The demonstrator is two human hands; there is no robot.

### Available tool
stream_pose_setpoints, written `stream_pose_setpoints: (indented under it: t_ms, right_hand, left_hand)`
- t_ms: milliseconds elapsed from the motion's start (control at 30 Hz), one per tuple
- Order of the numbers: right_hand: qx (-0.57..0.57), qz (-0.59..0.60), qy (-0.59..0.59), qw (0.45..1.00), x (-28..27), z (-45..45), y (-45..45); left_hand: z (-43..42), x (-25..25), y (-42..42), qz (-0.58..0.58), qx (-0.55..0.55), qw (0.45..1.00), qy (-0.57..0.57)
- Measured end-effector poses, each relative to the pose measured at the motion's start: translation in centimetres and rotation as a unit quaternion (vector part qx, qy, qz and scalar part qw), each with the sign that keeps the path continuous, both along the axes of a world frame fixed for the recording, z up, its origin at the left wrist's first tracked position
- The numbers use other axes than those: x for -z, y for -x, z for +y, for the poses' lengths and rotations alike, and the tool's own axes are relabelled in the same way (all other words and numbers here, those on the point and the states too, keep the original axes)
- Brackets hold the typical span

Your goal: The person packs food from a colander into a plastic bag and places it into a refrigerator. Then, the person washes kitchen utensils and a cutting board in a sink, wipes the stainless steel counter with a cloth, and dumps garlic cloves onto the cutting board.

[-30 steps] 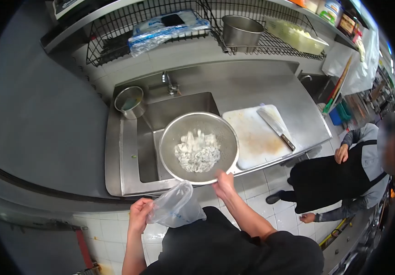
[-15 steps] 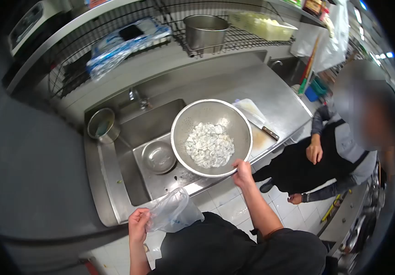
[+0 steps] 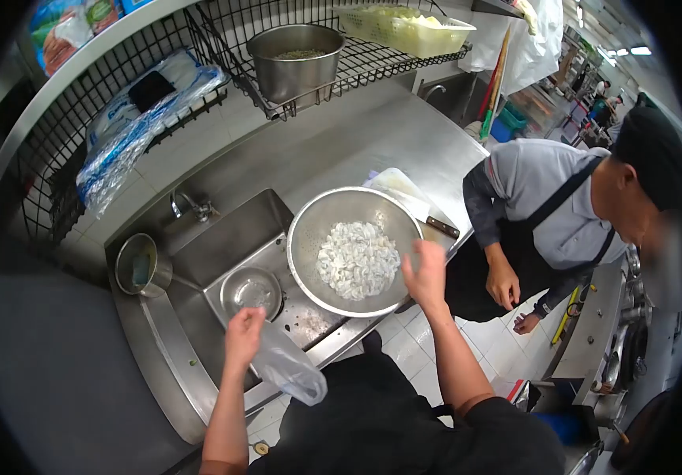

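Observation:
My left hand [image 3: 243,336] is closed on the top of a clear plastic bag [image 3: 292,370], which hangs limp over the sink's front edge. A large metal colander [image 3: 300,265] holds a heap of wet, whitish-grey food pieces [image 3: 357,260]; their exact kind I cannot make out. The colander rests across the sink's right side and the counter. At its right rim is my right hand [image 3: 426,275], slightly blurred, with thumb and fingers apart and not wrapped round the rim. A small metal bowl [image 3: 251,291] stands in the sink to the left of the colander.
A metal pot [image 3: 143,265] stands at the sink's left corner, below the faucet [image 3: 192,207]. A knife [image 3: 441,227] and a white cutting board [image 3: 396,186] lie behind the colander. A co-worker [image 3: 551,214] stands close on the right. A wire shelf [image 3: 357,75] overhangs the counter.
My right hand has let go of the colander's rim and lifted slightly. My left hand has moved up over the sink edge with the bag. The view has shifted, showing more of the co-worker.

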State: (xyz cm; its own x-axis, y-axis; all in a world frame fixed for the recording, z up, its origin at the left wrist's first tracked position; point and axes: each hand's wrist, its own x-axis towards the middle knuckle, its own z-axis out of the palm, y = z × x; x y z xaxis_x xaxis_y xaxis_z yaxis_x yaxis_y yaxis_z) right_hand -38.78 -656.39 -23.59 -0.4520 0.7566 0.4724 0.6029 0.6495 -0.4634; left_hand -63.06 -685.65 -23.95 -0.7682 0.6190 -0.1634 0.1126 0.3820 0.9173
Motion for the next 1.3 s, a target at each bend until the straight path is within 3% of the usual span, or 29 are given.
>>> stream_pose_setpoints:
  t_ms: [67, 133, 167, 233, 467, 667, 733, 767, 867, 933, 1000, 1067, 1200, 1300]
  right_hand:
    - [-0.155, 0.033, 0.166, 0.973, 1.2, 3.4, 3.9]
    - [-0.199, -0.105, 0.188, 0.956, 3.9, 6.6, 7.8]
    - [-0.211, -0.104, 0.189, 0.953, 4.2, 7.3, 9.0]
    - [-0.165, -0.237, 0.211, 0.934, 5.0, 8.1, 10.9]
    - [-0.238, -0.276, 0.223, 0.904, 7.9, 9.2, 11.7]
    - [-0.293, -0.174, 0.233, 0.911, 7.9, 10.3, 11.5]
    - [-0.295, -0.052, 0.340, 0.891, 6.6, 10.6, 10.9]
    - [-0.292, -0.054, 0.338, 0.893, 4.9, 10.4, 10.5]
    - [-0.269, -0.006, 0.430, 0.862, 1.0, 10.3, 9.4]
    - [-0.265, 0.114, 0.538, 0.792, -0.3, 10.5, 9.1]
    - [-0.278, 0.124, 0.536, 0.788, -1.4, 10.0, 9.1]
    - [-0.319, 0.017, 0.430, 0.844, -1.5, 9.0, 9.5]
    - [-0.306, -0.154, 0.343, 0.874, 3.2, 6.7, 11.2]
    - [-0.270, -0.195, 0.302, 0.893, 6.2, 5.4, 12.0]
  left_hand:
    - [2.9, 0.3, -1.1, -0.013, 0.000, 1.000, -0.021]
    - [5.9, -0.9, -3.0, -0.073, 0.026, 0.996, 0.052]
    - [7.0, -0.3, -4.0, -0.071, 0.013, 0.996, 0.054]
    - [8.2, 1.9, -5.1, -0.076, -0.002, 0.997, 0.009]
    - [9.4, 1.1, -7.3, -0.143, -0.099, 0.985, -0.012]
    - [9.2, 2.9, -7.4, -0.138, -0.092, 0.985, -0.048]
    - [9.2, 3.3, -7.0, -0.129, -0.082, 0.987, -0.040]
    - [9.1, 3.5, -6.7, -0.132, -0.079, 0.987, -0.043]
    - [9.1, 3.8, -6.1, -0.120, -0.038, 0.991, -0.049]
    - [9.3, 3.1, -6.0, -0.113, -0.028, 0.992, -0.053]
    - [9.4, 2.6, -6.0, -0.123, -0.023, 0.991, -0.050]
    - [9.2, 2.9, -5.9, -0.132, -0.019, 0.990, -0.047]
    - [9.0, 3.3, -5.9, -0.134, -0.004, 0.990, -0.050]
    - [9.2, 2.2, -6.0, -0.155, -0.003, 0.986, -0.056]
